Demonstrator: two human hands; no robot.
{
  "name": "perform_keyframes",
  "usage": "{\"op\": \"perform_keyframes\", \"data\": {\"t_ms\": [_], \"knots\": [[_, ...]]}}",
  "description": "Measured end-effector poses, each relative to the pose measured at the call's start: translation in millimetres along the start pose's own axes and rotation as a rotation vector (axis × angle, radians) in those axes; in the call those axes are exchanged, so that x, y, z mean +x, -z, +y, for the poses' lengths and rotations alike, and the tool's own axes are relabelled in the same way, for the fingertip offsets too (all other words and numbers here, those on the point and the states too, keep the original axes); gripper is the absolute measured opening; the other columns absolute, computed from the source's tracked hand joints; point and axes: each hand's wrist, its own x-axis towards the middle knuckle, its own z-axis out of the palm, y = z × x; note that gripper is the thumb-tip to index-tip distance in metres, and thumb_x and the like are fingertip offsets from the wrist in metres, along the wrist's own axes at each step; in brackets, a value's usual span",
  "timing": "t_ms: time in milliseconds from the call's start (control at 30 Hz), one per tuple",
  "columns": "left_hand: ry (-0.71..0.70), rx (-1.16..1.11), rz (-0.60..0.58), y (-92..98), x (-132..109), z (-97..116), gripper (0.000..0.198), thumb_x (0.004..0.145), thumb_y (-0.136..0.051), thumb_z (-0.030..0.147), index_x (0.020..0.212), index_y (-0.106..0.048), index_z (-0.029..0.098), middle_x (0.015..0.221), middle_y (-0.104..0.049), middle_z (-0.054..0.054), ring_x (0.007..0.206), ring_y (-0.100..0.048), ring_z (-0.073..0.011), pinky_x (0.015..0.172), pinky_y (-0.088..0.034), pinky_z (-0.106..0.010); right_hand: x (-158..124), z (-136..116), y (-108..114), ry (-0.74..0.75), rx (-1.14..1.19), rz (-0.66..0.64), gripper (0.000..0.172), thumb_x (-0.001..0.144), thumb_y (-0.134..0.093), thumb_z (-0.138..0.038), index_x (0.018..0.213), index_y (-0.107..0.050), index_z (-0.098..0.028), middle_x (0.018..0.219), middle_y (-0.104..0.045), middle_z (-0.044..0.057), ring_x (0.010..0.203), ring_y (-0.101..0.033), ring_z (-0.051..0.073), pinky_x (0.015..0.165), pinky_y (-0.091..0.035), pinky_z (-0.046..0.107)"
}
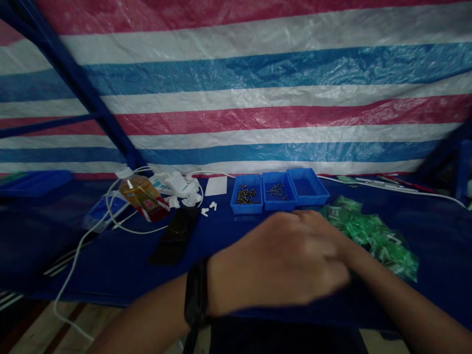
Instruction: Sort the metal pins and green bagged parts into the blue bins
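Note:
My left hand [280,263] reaches in from the lower left with a black band [195,295] on its wrist. It lies back-up over the blue table cloth [121,265], its fingers smeared by motion. My right forearm [398,300] comes in from the lower right, and its hand is hidden under the left hand. Beside both hands lies a pile of small green packets [372,238].
Three small blue trays stand behind the hands: one with dark small parts [247,197], one with screws [278,191], one bare [308,187]. To the left are an amber bottle [142,197], a flat black object [175,236], white cables [106,216] and white earbuds [208,210]. A striped tarp [258,73] hangs behind.

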Motion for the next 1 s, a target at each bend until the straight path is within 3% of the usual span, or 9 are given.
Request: {"op": "perform_keyframes", "data": {"t_ms": [100, 167, 267, 533, 767, 900, 1000], "knots": [[0.094, -0.085, -0.244, -6.5, -5.4, -56.0, 0.011, 0.081, -0.071, 0.023, 0.072, -0.066, 0.02, 0.064, -0.062, 0.004, 0.058, -0.056, -0.0099, 0.055, -0.036, -0.024, 1.3, 3.1, -0.4, 0.004, -0.015, -0.003, 0.021, 0.069, -0.061, -0.006, 0.08, -0.075, -0.018, 0.082, -0.073, 0.007, 0.075, -0.067, 0.02, 0.064, -0.04, 0.027], [0.218, -0.248, -0.4, -13.0, -17.4, -90.9, 0.017, 0.076, -0.078, 0.028, 0.089, -0.069, 0.02, 0.065, -0.062, 0.007, 0.056, -0.057, -0.0087, 0.053, -0.035, -0.021, 2.6, 5.8, -1.5, 0.005, 0.001, 0.005, 0.025, 0.066, -0.061, -0.005, 0.081, -0.075, -0.018, 0.081, -0.073, 0.005, 0.071, -0.066, 0.018, 0.064, -0.041, 0.026], [0.289, -0.238, -0.444, -20.7, -33.3, -118.7, 0.026, 0.072, -0.081, 0.027, 0.094, -0.069, 0.02, 0.066, -0.062, 0.007, 0.057, -0.056, -0.0088, 0.053, -0.033, -0.02, 3.4, 11.2, -1.9, -0.02, 0.098, 0.024, 0.023, 0.064, -0.063, -0.006, 0.079, -0.074, -0.018, 0.076, -0.072, 0.003, 0.067, -0.065, 0.016, 0.063, -0.043, 0.025], [0.264, -0.032, -0.148, -30.1, -29.0, -111.7, 0.013, 0.084, -0.071, 0.028, 0.094, -0.069, 0.02, 0.075, -0.064, 0.003, 0.067, -0.059, -0.0112, 0.062, -0.036, -0.022, 2.7, 23.6, 4.4, -0.175, 0.753, 0.147, 0.015, 0.064, -0.073, -0.021, 0.079, -0.073, -0.02, 0.072, -0.071, 0.0, 0.066, -0.064, 0.015, 0.063, -0.047, 0.027], [0.201, -0.146, -0.146, -34.3, -27.7, -108.6, 0.016, 0.085, -0.071, 0.033, 0.091, -0.071, 0.018, 0.078, -0.067, 0.0, 0.068, -0.06, -0.0116, 0.063, -0.04, -0.022, 3.0, 9.6, -1.7, -0.25, 1.13, 0.189, 0.018, 0.058, -0.08, -0.021, 0.075, -0.074, -0.019, 0.068, -0.07, -0.001, 0.064, -0.061, 0.012, 0.063, -0.045, 0.025], [0.096, -0.212, -0.29, -49.2, -25.1, -92.4, 0.028, 0.075, -0.082, 0.041, 0.089, -0.072, 0.019, 0.078, -0.067, 0.001, 0.067, -0.061, -0.0113, 0.06, -0.038, -0.021, 2.6, 4.0, -3.0, -0.289, 1.253, 0.182, 0.019, 0.056, -0.08, -0.019, 0.074, -0.075, -0.018, 0.066, -0.068, -0.002, 0.061, -0.058, 0.01, 0.06, -0.043, 0.024], [0.012, -0.267, -0.366, -60.5, -24.7, -85.1, 0.025, 0.074, -0.084, 0.038, 0.09, -0.075, 0.021, 0.077, -0.067, 0.001, 0.067, -0.061, -0.0109, 0.059, -0.038, -0.021, 2.0, 3.1, -0.6, -0.338, 1.321, 0.172, 0.022, 0.054, -0.084, -0.021, 0.073, -0.075, -0.017, 0.068, -0.069, -0.001, 0.063, -0.06, 0.01, 0.06, -0.045, 0.023]]}}
